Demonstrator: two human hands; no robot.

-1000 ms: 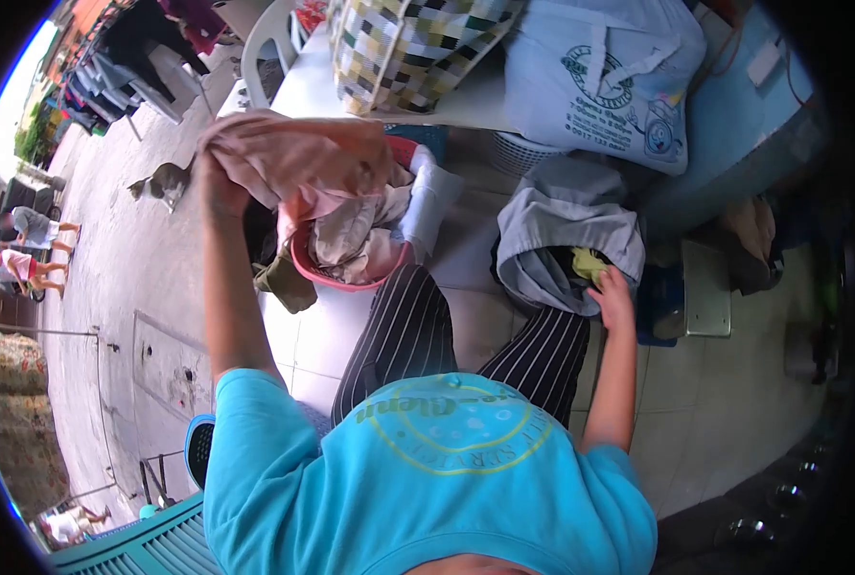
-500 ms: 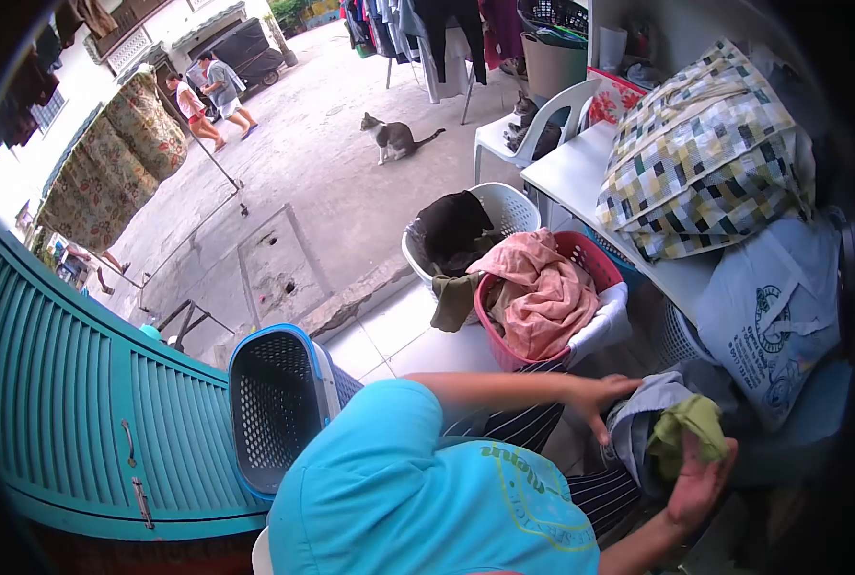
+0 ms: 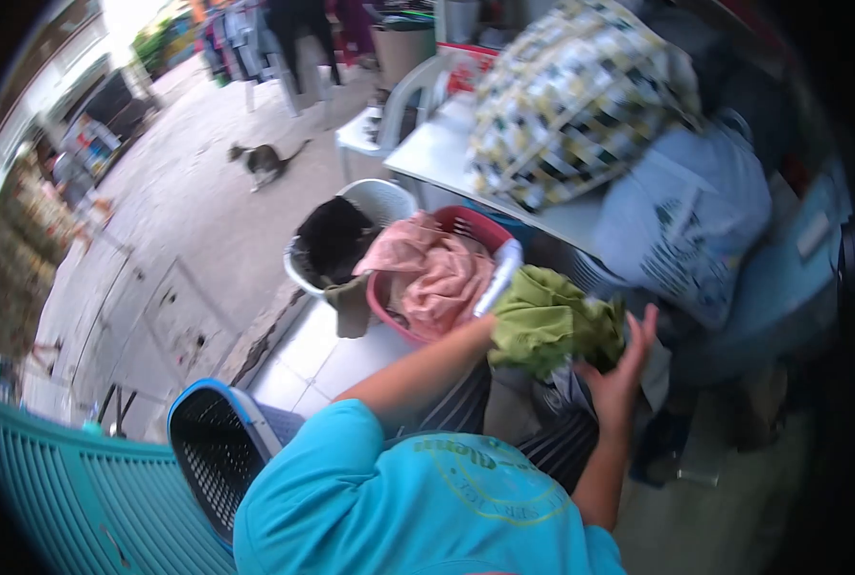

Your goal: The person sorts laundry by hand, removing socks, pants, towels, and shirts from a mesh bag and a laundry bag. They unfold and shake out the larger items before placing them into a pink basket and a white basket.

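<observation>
A bunched green garment (image 3: 547, 321) is held up in front of my chest, over my lap. My left forearm reaches into it, and the cloth covers my left hand and its fingers. My right hand (image 3: 624, 369) is beside the garment's right edge, fingers spread and pointing up, with the thumb close to the cloth. Beneath the garment a greyish cloth (image 3: 566, 388) lies over my striped trousers. Just beyond my left arm stands a red basket (image 3: 485, 228) heaped with a pink cloth (image 3: 432, 273).
A white basket (image 3: 384, 199) with dark clothes stands behind the red one. To the left is a blue-rimmed basket (image 3: 212, 460) by turquoise louvred doors (image 3: 92, 489). On the right, a white table (image 3: 427, 153) bears a checkered bag (image 3: 581, 105) and a white plastic bag (image 3: 681, 216). A cat (image 3: 263, 163) is outside.
My view has swung to the right. The green garment has gone from my right hand over to my left forearm, and it now covers my left hand. My right hand's fingers have spread.
</observation>
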